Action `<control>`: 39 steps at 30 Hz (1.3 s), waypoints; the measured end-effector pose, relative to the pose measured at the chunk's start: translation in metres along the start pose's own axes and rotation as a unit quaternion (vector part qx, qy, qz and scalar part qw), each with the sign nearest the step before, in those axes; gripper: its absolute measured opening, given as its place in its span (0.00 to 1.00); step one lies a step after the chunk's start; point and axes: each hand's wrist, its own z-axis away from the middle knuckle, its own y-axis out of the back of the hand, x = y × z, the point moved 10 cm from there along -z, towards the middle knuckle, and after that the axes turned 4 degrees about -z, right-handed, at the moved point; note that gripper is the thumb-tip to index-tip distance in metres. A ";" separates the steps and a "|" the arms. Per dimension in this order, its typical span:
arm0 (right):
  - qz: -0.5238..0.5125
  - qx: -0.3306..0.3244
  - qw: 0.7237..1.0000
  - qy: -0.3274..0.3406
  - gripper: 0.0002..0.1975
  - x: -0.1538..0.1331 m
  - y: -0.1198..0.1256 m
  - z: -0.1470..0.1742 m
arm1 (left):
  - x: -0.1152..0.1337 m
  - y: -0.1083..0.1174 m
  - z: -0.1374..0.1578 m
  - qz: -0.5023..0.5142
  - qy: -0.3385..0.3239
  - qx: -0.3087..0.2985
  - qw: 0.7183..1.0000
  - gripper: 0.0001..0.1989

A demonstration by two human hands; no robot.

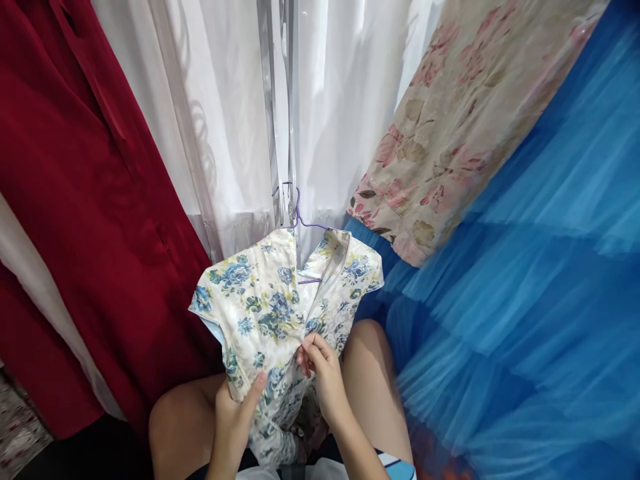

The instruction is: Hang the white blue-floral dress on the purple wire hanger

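- Head view: right hand (323,367) pinches the garment (277,303) mid-front
- Left hand (239,408) grips its side
- A hard tug now might slip it off the hanger (299,212)!

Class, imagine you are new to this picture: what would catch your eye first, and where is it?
Probably the vivid blue ruffled fabric filling the right side, set against deep red cloth on the left. Between them, low in the centre, a white garment with blue flowers is on a purple hanger; the left hand grips its side and the right hand pinches its opening.
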 end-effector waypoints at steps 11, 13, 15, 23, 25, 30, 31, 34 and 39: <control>0.052 -0.025 0.998 -0.026 0.12 -0.014 0.006 0.026 | 0.047 -0.103 0.018 -0.108 -0.240 -0.082 0.961 0.07; 0.053 -0.020 0.998 -0.033 0.12 -0.013 0.013 0.027 | 0.046 -0.113 0.018 -0.092 -0.240 -0.098 0.962 0.03; 0.052 -0.015 0.998 -0.043 0.12 -0.011 0.022 0.026 | 0.049 -0.117 0.022 -0.087 -0.259 -0.115 0.955 0.05; 0.062 -0.029 0.997 -0.027 0.12 -0.076 0.008 -0.027 | 0.068 -0.119 0.030 -0.245 -0.286 -0.149 0.914 0.08; 0.088 -0.060 0.994 0.020 0.12 -0.112 -0.012 -0.061 | 0.072 -0.126 0.037 -0.312 -0.293 -0.171 0.887 0.08; 0.104 -0.041 0.989 0.100 0.10 -0.169 -0.042 -0.115 | 0.064 -0.139 0.046 -0.421 -0.298 -0.222 0.827 0.10; 0.106 -0.042 0.987 0.115 0.10 -0.173 -0.046 -0.115 | 0.064 -0.140 0.043 -0.411 -0.298 -0.239 0.828 0.10; 0.119 -0.043 0.980 0.153 0.10 -0.175 -0.048 -0.101 | 0.090 -0.131 0.020 -0.320 -0.306 -0.252 0.860 0.09; 0.147 -0.059 0.975 0.156 0.11 -0.173 -0.044 -0.078 | 0.207 -0.086 -0.038 -0.166 -0.391 -0.074 0.902 0.20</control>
